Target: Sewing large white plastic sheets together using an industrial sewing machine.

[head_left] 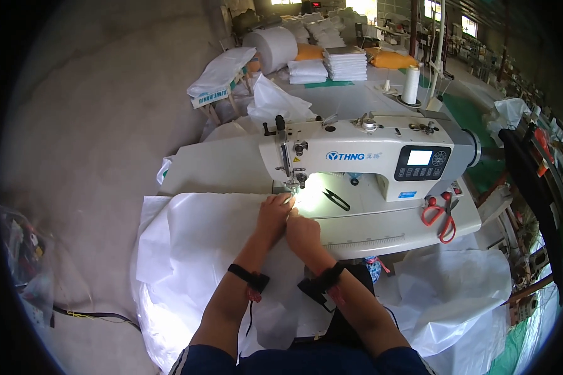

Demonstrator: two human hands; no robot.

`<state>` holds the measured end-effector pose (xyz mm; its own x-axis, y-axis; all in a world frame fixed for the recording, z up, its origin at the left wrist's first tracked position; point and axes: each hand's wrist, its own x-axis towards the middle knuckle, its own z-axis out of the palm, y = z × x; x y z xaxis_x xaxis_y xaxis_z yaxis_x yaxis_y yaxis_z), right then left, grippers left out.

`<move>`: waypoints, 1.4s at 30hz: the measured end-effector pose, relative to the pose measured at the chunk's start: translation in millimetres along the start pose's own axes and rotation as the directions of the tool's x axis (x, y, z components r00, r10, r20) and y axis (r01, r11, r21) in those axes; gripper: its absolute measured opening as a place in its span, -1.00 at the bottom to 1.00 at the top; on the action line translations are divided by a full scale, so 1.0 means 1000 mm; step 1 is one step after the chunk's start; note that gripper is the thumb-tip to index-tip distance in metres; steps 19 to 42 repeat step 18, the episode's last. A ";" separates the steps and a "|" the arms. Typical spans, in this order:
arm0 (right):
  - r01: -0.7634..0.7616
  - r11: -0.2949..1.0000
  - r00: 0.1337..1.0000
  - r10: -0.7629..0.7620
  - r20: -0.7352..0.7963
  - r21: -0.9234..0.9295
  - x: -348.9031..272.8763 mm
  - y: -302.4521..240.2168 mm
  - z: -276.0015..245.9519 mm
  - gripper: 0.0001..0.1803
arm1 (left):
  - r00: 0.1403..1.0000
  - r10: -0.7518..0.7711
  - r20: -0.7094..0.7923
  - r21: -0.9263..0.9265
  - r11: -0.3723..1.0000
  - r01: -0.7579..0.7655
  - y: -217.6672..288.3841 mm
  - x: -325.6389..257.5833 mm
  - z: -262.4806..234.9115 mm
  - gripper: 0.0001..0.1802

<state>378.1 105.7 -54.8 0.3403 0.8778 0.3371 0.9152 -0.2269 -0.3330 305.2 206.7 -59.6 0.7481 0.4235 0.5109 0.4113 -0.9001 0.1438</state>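
Note:
A white sewing machine [350,150] stands on its pale table, with its lamp lighting the area by the needle. A large white sheet [200,231], thin and slightly shiny, covers the table's left side and hangs down over the front. My left hand [273,217] has its fingertips pressed together on the sheet's edge, just in front of the presser foot [293,186]. Close beside it, my right hand [303,234] is closed in a pinch on the same edge. The fingertips of both hands nearly meet, and the bit of sheet between them is mostly hidden.
Black thread snips [336,200] lie on the machine bed, right of the needle. Red-handled scissors [441,215] rest near the table's right end. Behind the machine stands a white thread cone [411,85]. White stacked sheets [346,64] and a big white roll [272,50] are farther back.

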 end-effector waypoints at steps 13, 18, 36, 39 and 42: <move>-0.018 1.000 0.998 0.018 0.068 0.001 0.006 0.002 0.000 -0.69 | 0.993 -0.091 -0.070 -0.005 0.996 0.091 0.001 -0.003 0.003 -0.67; -0.050 0.998 0.995 0.045 0.094 0.043 0.012 0.002 0.001 -0.65 | 0.994 -0.022 0.105 -0.166 0.985 0.039 -0.006 0.001 -0.003 -0.66; -0.050 0.998 0.995 0.045 0.094 0.043 0.012 0.002 0.001 -0.65 | 0.994 -0.022 0.105 -0.166 0.985 0.039 -0.006 0.001 -0.003 -0.66; -0.050 0.998 0.995 0.045 0.094 0.043 0.012 0.002 0.001 -0.65 | 0.994 -0.022 0.105 -0.166 0.985 0.039 -0.006 0.001 -0.003 -0.66; -0.050 0.998 0.995 0.045 0.094 0.043 0.012 0.002 0.001 -0.65 | 0.994 -0.022 0.105 -0.166 0.985 0.039 -0.006 0.001 -0.003 -0.66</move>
